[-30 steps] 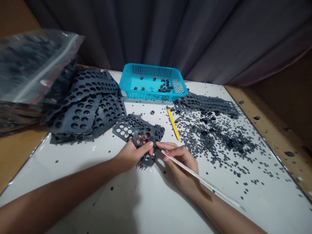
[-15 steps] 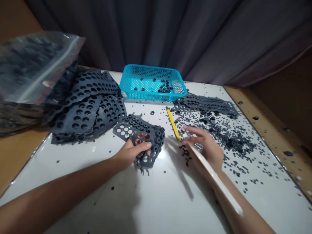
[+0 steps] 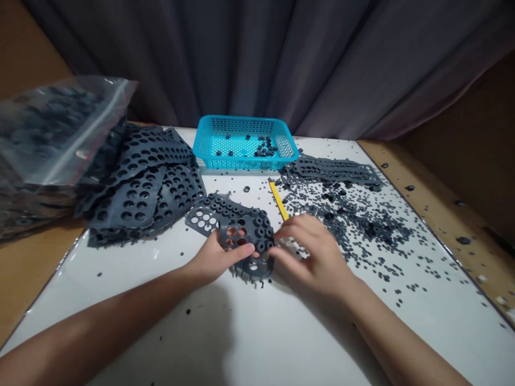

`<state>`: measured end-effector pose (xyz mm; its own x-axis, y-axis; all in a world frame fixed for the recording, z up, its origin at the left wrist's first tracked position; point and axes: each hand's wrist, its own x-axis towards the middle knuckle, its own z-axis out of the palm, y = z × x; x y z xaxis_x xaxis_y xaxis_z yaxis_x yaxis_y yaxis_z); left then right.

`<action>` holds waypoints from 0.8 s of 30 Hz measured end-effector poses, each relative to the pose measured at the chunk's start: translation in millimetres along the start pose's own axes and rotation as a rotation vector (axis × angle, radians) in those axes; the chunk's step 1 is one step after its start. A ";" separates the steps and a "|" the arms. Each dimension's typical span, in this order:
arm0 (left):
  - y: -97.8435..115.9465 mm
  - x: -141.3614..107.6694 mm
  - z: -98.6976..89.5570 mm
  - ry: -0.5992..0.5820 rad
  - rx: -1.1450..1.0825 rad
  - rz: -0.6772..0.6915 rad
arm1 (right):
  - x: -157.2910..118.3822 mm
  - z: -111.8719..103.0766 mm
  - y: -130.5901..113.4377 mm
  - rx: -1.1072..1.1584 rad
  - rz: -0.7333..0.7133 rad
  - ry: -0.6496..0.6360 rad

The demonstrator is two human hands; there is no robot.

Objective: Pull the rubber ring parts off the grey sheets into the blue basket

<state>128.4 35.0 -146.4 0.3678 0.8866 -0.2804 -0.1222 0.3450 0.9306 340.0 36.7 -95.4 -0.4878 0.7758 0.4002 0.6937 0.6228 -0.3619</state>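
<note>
A dark grey rubber sheet with holes and raised rings (image 3: 241, 222) lies partly folded near the middle of the white table. My left hand (image 3: 219, 257) grips its near edge, thumb on top, fingers beneath and seen through the holes. At the sheet's right edge, my right hand (image 3: 316, 254) has its thumb and fingertips close together on the rings; whether a piece is pinched there is hard to see. A yellow stick-like tool with a dark tip (image 3: 278, 200) lies just beyond my right hand.
A blue basket (image 3: 245, 163) with small black pieces stands at the back. Perforated sheets (image 3: 140, 182) are piled at left beside a clear bag of dark parts (image 3: 60, 134). More sheets (image 3: 333, 170) lie at back right, with scattered black bits (image 3: 370, 228) before them.
My right hand has moved left to the sheet's edge, and the white stick seen in it earlier no longer shows. My left hand still holds the sheet. The view has shifted slightly.
</note>
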 end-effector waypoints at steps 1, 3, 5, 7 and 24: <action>1.8 -0.6 1.2 0.027 0.027 0.023 | 5.6 0.9 -10.7 -0.015 -0.024 -0.091; 4.3 -1.6 2.5 0.088 0.080 0.078 | 16.4 3.4 -23.0 -0.011 -0.030 -0.246; 4.5 -2.5 2.6 0.101 0.108 0.124 | 24.8 5.3 -24.8 0.112 0.020 -0.351; 3.2 -3.2 1.9 0.077 0.132 0.173 | 29.4 6.5 -21.0 0.320 0.099 -0.418; 5.3 0.5 1.7 -0.074 -0.217 -0.077 | 20.5 55.6 -5.8 1.822 0.706 -0.238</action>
<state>129.5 36.7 -141.2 0.4496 0.8327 -0.3232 -0.2834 0.4761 0.8325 296.4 54.6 -132.0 -0.5722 0.7887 -0.2248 -0.4378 -0.5256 -0.7294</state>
